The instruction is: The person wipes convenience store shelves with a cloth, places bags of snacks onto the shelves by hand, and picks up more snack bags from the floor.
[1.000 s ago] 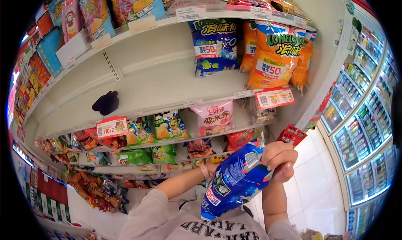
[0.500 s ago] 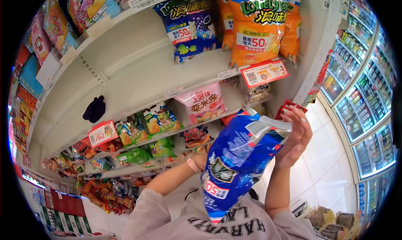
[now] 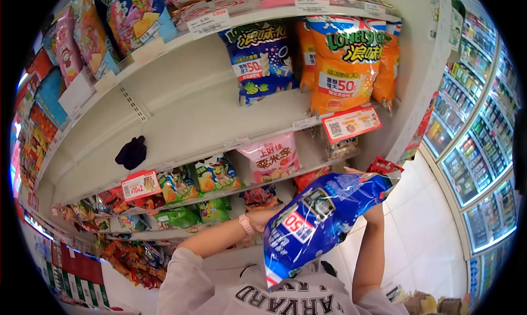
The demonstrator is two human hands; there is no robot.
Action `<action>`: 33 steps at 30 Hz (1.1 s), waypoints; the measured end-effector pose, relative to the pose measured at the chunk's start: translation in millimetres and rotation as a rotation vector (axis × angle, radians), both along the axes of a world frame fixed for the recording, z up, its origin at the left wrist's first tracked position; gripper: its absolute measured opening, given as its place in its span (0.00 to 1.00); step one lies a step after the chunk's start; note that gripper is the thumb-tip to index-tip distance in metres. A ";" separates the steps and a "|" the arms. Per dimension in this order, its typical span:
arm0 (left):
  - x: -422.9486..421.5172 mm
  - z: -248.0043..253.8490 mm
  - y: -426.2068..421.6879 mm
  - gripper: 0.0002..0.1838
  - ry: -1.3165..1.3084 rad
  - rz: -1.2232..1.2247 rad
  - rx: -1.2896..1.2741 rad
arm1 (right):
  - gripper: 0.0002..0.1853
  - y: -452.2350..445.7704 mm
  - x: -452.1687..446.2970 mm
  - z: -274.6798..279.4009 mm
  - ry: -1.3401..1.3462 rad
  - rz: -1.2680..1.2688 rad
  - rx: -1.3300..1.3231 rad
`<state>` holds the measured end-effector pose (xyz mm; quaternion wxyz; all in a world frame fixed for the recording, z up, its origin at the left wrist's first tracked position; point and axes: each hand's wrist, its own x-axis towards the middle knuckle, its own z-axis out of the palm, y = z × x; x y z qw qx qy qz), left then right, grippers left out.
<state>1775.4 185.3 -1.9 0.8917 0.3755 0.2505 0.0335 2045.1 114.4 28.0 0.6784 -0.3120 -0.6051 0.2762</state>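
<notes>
A shiny blue bag of chips [image 3: 324,205] lies tilted in front of my chest, its printing upside down to me. Its lower end points down and left, and its narrower end reaches up and right. My left hand [image 3: 262,220], with a pink band at the wrist, is closed against the left side of the bag; its fingers are hidden behind it. On the other side, my right hand [image 3: 374,212] passes behind the bag's upper end. Only its wrist area shows, so its fingers cannot be made out.
Shelves ahead carry a blue bag [image 3: 258,62], orange bags [image 3: 346,62] and a pink bag [image 3: 270,157]. A dark cloth-like item [image 3: 132,153] rests on the middle shelf. Glass-doored coolers [image 3: 477,123] stand at the right, beyond the tiled floor [image 3: 417,227].
The bag has turned closer to level. My right hand, whose spread fingers showed beside its upper end, is now behind it. The shelves sit lower in the view.
</notes>
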 end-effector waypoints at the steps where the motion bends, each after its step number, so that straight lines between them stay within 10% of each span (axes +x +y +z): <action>1: -7.9 -25.3 14.9 0.29 -0.146 0.035 -0.110 | 0.36 -4.7 -2.1 -6.6 0.097 -0.096 -0.115; 5: -18.5 -2.8 31.2 0.36 -0.544 0.126 -0.191 | 0.38 -3.8 -31.6 -14.3 0.560 -0.336 -0.284; 17: -46.3 44.8 -39.8 0.65 -0.320 0.882 1.091 | 0.22 7.1 -155.8 16.1 1.164 0.511 -0.872; 33: -14.2 182.4 86.1 0.52 -0.301 1.046 1.288 | 0.21 2.7 -147.5 67.8 0.729 0.368 -0.575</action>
